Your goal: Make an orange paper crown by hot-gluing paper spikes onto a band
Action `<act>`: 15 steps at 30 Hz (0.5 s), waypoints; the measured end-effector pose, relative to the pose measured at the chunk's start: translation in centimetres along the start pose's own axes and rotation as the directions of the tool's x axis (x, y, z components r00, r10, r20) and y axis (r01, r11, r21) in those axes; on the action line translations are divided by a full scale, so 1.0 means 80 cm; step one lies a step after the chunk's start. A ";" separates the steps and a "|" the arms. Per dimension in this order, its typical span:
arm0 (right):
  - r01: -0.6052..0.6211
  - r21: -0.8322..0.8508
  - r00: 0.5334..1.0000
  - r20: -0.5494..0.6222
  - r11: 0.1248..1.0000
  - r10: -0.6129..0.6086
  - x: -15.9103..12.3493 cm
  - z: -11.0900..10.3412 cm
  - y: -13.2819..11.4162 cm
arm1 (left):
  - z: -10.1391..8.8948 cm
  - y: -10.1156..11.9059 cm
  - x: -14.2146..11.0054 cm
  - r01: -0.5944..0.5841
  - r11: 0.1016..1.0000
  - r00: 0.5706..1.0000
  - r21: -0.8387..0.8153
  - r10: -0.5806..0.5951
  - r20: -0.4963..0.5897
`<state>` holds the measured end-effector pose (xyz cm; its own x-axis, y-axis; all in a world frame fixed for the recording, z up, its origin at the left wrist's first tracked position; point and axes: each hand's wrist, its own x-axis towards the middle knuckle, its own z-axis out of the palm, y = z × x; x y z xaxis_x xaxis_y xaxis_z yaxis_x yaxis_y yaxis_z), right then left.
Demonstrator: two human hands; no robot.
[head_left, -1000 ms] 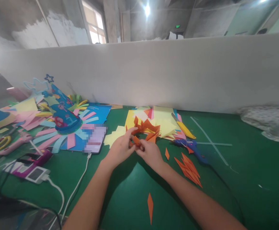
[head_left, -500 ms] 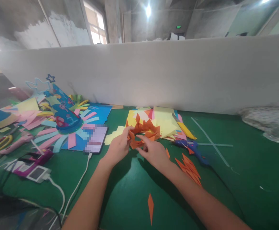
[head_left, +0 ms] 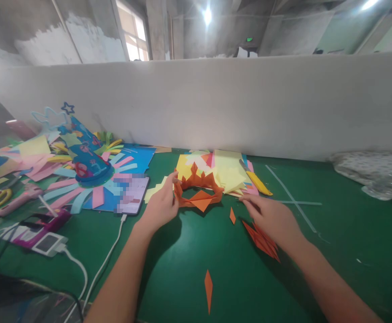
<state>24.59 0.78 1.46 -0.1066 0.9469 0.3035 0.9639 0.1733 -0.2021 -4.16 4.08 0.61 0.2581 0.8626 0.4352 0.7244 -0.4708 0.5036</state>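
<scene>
- Head view: orange ring [head_left: 201, 181] mid worktop [head_left: 179, 269], nearer back edge than front, just in front of paper stack [head_left: 229, 168].
- L hand [head_left: 162, 199]: fingers clamped on ring's left side. Best w/ light pinch, low on band; squeezing hard could crease paper or bow ring.
- R hand [head_left: 273, 220]: off ring, over worktop's right half. Thumb + index tips close together; can't tell if anything's btwn them, & whatever's under the palm is hidden.
- Flap [head_left: 202, 202] hangs on ring's near side, pt. down; worth checking its join lies flat before L hand lets go.
- Pile [head_left: 261, 244] of orange slivers partly under R hand: lift wrist, don't drag, or they'll prob. scatter.
- Single diamond [head_left: 233, 216] btwn ring & pile; spare piece [head_left: 208, 291] near front edge. Both reachable w/o disturbing pile; pick up by long sides, tips likely bend.
- Knife [head_left: 258, 181] toward back edge, just beyond R fingertips: go around, not over.
</scene>
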 end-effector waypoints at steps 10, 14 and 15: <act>0.398 0.014 0.899 0.192 0.917 -0.393 -0.002 0.037 0.004 | 0.025 0.020 -0.010 -0.371 0.927 0.835 -0.065 0.301 -0.461; 0.361 0.130 0.904 0.193 0.923 -0.381 -0.001 0.033 -0.002 | 0.035 0.039 -0.014 -0.375 0.887 0.927 -0.269 0.349 -0.141; 0.340 0.182 0.912 0.177 0.923 -0.371 -0.001 0.031 -0.005 | 0.041 0.046 -0.015 -0.321 0.888 0.945 -0.330 0.324 -0.047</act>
<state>23.62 1.30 -0.76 -0.4979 0.8468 0.1872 0.8087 0.5313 -0.2524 0.24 1.93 -0.50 0.4487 0.6534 0.6097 0.3493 -0.7562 0.5533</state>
